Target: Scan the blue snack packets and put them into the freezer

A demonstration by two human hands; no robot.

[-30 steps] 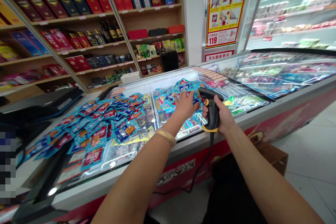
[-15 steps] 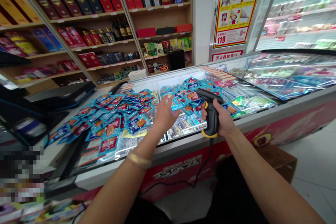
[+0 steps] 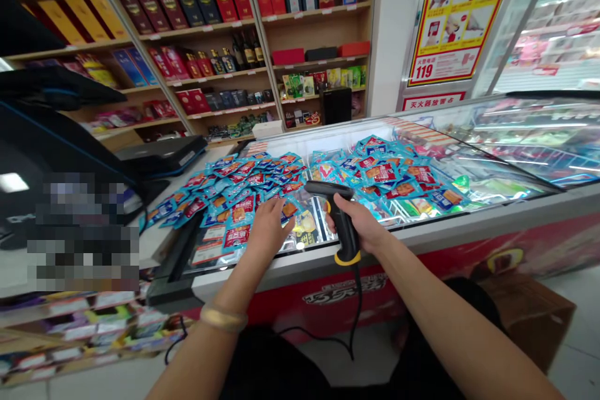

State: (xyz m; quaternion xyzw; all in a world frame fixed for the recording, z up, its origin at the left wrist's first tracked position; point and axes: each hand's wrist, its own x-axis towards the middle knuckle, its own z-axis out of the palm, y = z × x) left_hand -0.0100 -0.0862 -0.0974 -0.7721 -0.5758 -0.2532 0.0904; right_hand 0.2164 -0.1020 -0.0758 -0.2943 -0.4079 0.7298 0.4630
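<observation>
My right hand (image 3: 363, 222) grips a black and yellow barcode scanner (image 3: 345, 231) by its handle, upright, with its head pointing left. My left hand (image 3: 269, 228) has its fingers apart at the front right edge of a left pile of small blue snack packets (image 3: 241, 209). A packet (image 3: 289, 207) lies just beyond its fingertips; whether they touch is unclear. Behind and right of the scanner is a second pile of similar packets (image 3: 382, 172), with red or dark blue labels. Both piles lie on the glass top of a chest freezer (image 3: 309, 260).
The scanner's black cable (image 3: 359, 306) hangs down in front of the freezer. At left stand a black machine (image 3: 70, 144) and a flat black device (image 3: 162, 153). Shelves of boxed bottles (image 3: 201, 3) line the back. A cardboard box (image 3: 539, 312) sits on the floor at right.
The view has turned left. My left hand has moved from beside the right pile to the left pile's front. The scanner has shifted left, to the gap between the piles.
</observation>
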